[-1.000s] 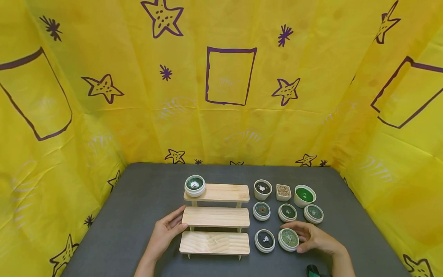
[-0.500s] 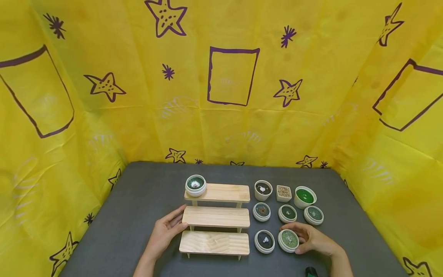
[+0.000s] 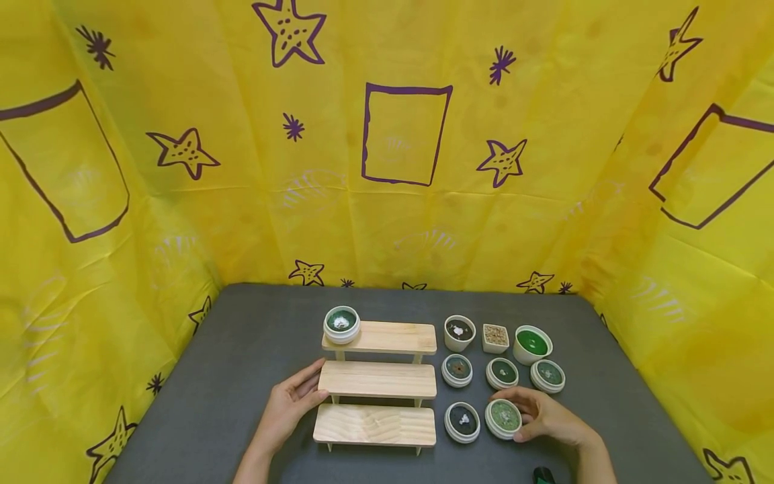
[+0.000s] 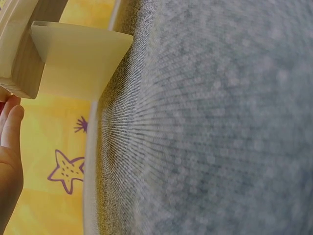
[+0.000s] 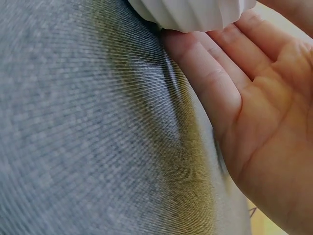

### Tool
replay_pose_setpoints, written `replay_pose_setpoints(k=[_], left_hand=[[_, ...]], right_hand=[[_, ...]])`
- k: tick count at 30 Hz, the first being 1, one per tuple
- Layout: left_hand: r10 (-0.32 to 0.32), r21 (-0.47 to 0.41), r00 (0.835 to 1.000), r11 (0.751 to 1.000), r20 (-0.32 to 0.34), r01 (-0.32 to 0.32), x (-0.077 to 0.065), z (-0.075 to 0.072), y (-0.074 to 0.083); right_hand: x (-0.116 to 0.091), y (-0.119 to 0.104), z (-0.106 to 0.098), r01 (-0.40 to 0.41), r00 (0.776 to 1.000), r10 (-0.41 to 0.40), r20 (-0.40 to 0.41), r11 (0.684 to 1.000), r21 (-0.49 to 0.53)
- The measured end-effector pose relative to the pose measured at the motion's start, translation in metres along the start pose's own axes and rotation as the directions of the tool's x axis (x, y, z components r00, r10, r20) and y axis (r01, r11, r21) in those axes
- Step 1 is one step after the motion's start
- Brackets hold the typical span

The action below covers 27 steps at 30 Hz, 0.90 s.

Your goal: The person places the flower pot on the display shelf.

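1. My left hand (image 3: 296,400) is at the left end of the middle wooden shelf (image 3: 377,380), thumb at the front corner, fingertips at the rear one, pinching the board between them.
2. My right hand (image 3: 547,415) holds the pale-green pot (image 3: 506,417), fingers curved behind it, thumb on its right side. Outer wall white and ribbed, seen from the wrist. (Whether its base touches down, I cannot tell.)
3. Just left of that pot: the blackish pot (image 3: 463,422), a white patch on its dark filling.
4. Beyond, a row of three: the brown-centred pot (image 3: 457,370), the dark-green pot (image 3: 502,372) and, at the right, the grey-green pot (image 3: 548,375).
5. Behind these: the tall dark-filled cup (image 3: 459,333), the square dish (image 3: 496,338) of tan grains, the bright-green cup (image 3: 533,344).
6. Either side of the shelf I grip: the front shelf (image 3: 375,425), nearer me, and the back shelf (image 3: 399,336), all three roughly parallel. On the back one's left end sits the white-flecked pot (image 3: 341,324), upright.
7. Lower edge of view, near my right wrist: a dark object (image 3: 543,476), cut off by the frame.
8. All this stands on a dark grey counter (image 3: 272,336); yellow cloth (image 3: 236,168) with purple drawn stars hangs around it.
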<state>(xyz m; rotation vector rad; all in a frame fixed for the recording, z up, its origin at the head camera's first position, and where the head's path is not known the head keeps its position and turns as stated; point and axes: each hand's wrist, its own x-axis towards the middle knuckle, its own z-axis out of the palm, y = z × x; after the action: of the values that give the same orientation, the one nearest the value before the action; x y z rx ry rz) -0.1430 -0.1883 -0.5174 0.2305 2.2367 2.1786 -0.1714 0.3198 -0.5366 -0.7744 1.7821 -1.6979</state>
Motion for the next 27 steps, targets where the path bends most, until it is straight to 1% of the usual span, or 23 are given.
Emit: replay_pose_setpoints(k=[5,10,15,19,23,25,27], left_hand=[[0.0,0.002,1.0,1.0,-0.003,0.0,0.0,0.0,-0.001],[0.002,0.005,1.0,1.0,-0.006,-0.002,0.0,0.0,-0.001],[0.006,0.005,1.0,1.0,0.0,-0.006,0.0,0.0,0.0],[0.017,-0.003,1.0,1.0,0.003,-0.017,0.0,0.0,0.0],[0.023,-0.009,1.0,1.0,-0.003,-0.023,0.0,0.001,0.0],[0.02,-0.01,1.0,1.0,-0.004,-0.02,0.0,0.001,0.0],[0.019,-0.011,1.0,1.0,0.0,-0.019,0.0,0.001,0.0]], right_hand=[[-0.003,-0.003,0.0,0.023,0.999,-0.024,-0.037,0.999,-0.034],[-0.005,-0.014,0.001,0.024,0.996,-0.031,-0.083,0.996,-0.089],[-0.002,-0.029,0.004,0.074,0.99,-0.089,-0.11,0.988,-0.138],[0.002,-0.043,0.006,0.07,0.979,-0.1,-0.179,0.984,-0.167],[0.009,-0.056,0.009,0.05,0.958,-0.104,-0.267,0.978,-0.203],[0.013,-0.063,0.011,0.061,0.95,-0.122,-0.288,0.975,-0.214],[0.017,-0.07,0.013,0.075,0.946,-0.138,-0.293,0.974,-0.214]])
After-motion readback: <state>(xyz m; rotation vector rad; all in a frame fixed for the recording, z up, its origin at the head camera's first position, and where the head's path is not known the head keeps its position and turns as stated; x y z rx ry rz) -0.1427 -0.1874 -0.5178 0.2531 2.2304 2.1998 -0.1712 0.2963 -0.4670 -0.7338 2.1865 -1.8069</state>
